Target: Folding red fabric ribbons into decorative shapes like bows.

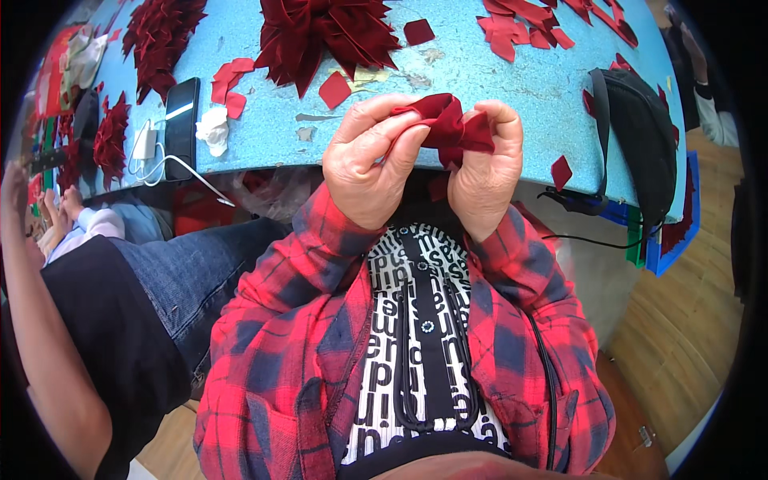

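Between my two hands, just above the near edge of the table, is a folded piece of dark red velvety fabric (446, 120). My left hand (372, 156) pinches its left side between thumb and fingers. At its right side my right hand (488, 164) grips a raised fold, its fingers partly hidden behind the cloth. A red fabric diamond (334, 90) lies on the table beyond my left hand. Farther off stands a big cluster of pointed dark red fabric petals (324, 36).
The blue table (272, 136) carries loose red pieces (524, 24), another petal cluster (164, 40), a black phone (182, 120) with a white cable, and crumpled tissue (213, 130). A black bag (636, 136) lies over the right edge. Another person's arm (60, 360) is at the left.
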`<state>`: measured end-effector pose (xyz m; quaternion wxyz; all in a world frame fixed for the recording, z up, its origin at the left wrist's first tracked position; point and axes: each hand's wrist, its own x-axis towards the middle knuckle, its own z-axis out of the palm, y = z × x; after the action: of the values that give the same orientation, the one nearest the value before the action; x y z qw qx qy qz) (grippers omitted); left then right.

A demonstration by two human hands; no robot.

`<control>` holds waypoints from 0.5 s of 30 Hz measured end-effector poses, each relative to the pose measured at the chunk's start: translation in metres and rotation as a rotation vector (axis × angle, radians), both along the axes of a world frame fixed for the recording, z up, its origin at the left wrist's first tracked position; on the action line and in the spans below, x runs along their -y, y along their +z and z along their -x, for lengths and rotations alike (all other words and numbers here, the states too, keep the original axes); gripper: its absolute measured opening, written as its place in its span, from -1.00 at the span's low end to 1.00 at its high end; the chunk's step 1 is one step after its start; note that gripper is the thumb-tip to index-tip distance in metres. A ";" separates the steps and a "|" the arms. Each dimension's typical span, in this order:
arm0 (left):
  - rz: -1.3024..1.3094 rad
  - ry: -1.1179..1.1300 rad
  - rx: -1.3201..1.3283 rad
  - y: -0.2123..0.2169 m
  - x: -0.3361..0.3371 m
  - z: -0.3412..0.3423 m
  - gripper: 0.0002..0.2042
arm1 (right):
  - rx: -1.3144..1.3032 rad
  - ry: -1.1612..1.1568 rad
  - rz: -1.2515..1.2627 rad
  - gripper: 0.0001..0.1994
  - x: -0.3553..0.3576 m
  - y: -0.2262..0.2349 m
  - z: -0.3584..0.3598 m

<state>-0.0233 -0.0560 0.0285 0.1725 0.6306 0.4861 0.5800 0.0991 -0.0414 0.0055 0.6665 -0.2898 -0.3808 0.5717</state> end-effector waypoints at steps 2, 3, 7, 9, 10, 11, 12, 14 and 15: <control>0.082 -0.041 0.120 0.000 0.003 -0.001 -0.85 | 0.023 -0.018 -0.015 -0.83 -0.004 0.002 -0.003; 0.082 -0.041 0.120 -0.001 0.003 -0.001 -0.85 | 0.023 -0.018 -0.015 -0.83 -0.006 0.003 -0.005; 0.336 -0.113 0.559 -0.006 0.002 -0.004 -0.85 | 0.303 0.019 0.022 -0.82 -0.012 0.014 -0.015; 0.267 -0.068 0.385 -0.007 -0.001 -0.002 -0.86 | 0.421 0.112 0.060 -0.84 -0.015 0.021 -0.021; 0.232 -0.045 0.298 -0.007 -0.002 -0.001 -0.86 | 0.480 0.160 0.078 -0.84 -0.016 0.022 -0.023; 0.232 -0.044 0.298 -0.008 -0.002 -0.002 -0.86 | 0.480 0.161 0.078 -0.84 -0.016 0.022 -0.024; 0.196 -0.032 0.248 -0.009 -0.003 -0.002 -0.86 | 0.352 0.217 0.157 -0.83 -0.015 0.023 -0.024; 0.123 -0.005 0.150 -0.009 -0.003 -0.003 -0.87 | 0.092 0.329 0.311 -0.82 -0.015 0.023 -0.024; 0.123 -0.005 0.151 -0.008 -0.003 -0.004 -0.87 | 0.093 0.329 0.311 -0.82 -0.014 0.020 -0.022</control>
<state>-0.0197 -0.0531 0.0205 0.2483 0.5745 0.5049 0.5945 0.1214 -0.0273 0.0259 0.4934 -0.3488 -0.3605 0.7106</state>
